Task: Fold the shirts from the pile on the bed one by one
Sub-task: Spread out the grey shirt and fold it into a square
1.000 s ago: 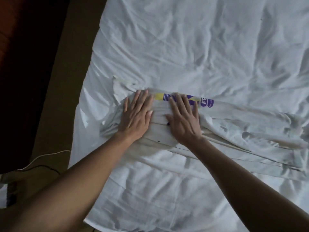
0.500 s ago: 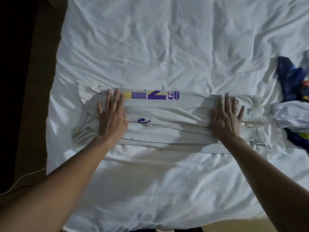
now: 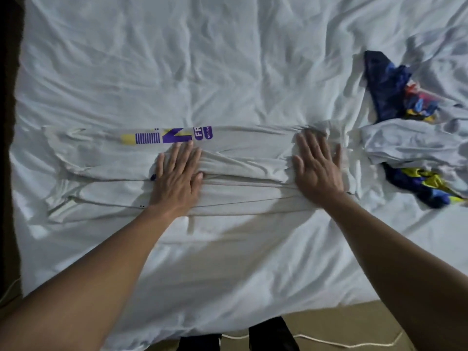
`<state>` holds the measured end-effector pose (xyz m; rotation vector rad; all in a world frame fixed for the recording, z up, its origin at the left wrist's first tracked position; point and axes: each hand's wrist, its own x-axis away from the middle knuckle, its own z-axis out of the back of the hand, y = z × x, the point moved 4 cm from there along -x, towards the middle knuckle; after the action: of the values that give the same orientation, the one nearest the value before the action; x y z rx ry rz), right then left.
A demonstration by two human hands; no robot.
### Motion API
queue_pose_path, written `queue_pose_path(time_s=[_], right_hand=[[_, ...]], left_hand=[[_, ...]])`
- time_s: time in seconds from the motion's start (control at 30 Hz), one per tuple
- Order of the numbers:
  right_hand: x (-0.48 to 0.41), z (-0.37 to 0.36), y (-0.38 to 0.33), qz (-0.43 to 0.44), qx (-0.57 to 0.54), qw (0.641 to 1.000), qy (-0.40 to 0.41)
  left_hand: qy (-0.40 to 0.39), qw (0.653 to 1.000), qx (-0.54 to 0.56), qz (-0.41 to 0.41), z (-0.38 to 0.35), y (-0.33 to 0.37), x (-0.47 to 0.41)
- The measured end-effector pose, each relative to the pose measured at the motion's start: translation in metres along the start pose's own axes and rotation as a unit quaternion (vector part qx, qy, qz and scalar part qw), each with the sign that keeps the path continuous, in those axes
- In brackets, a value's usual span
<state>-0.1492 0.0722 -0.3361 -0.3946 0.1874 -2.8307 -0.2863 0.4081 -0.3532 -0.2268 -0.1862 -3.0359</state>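
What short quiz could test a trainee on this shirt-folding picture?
1. True or false: the left hand and the right hand both press flat on the white shirt.
2. Which hand is nearer the purple and yellow print? A) left hand B) right hand
3. Fill in: the pile of unfolded clothes lies to the person's ____.
Key: 1 true; 2 A; 3 right.

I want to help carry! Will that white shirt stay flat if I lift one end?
Probably not. The white shirt bunches into creases under the left hand and right hand, so it likely droops and unfolds. It looks thin, probably light.
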Motion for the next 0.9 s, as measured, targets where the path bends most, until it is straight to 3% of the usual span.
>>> queue_pose_path(time_s=[0.17,0.27,0.4,0.57,0.77,0.9], right_hand=[[0.006,0.008,0.062,-0.06,-0.011,0.998,-0.031],[0.001,0.016,0.07,-0.076,-0.055,0.996,-0.005],[-0.022,0.047,0.07,-0.031,-0.129,0.988,0.075],[-0.067,0.059,0.065,0.058,-0.132,0.989,-0.035],[-0.09,0.064,0.076,0.008,-0.15,0.979,-0.14],[-0.085,0.071,0.079,-0.021,-0.179,0.971,-0.155]], left_hand=[[-0.007,0.999,0.004,0.031,0.008,0.002,0.0],[0.037,0.996,0.053,0.058,0.026,0.045,-0.003],[0.092,0.984,0.143,-0.053,0.034,0.16,0.0],[0.063,0.969,0.145,-0.191,0.015,0.291,0.0],[0.068,0.974,0.138,-0.165,0.018,0.338,-0.031],[0.078,0.966,0.227,-0.091,0.035,0.339,-0.031]])
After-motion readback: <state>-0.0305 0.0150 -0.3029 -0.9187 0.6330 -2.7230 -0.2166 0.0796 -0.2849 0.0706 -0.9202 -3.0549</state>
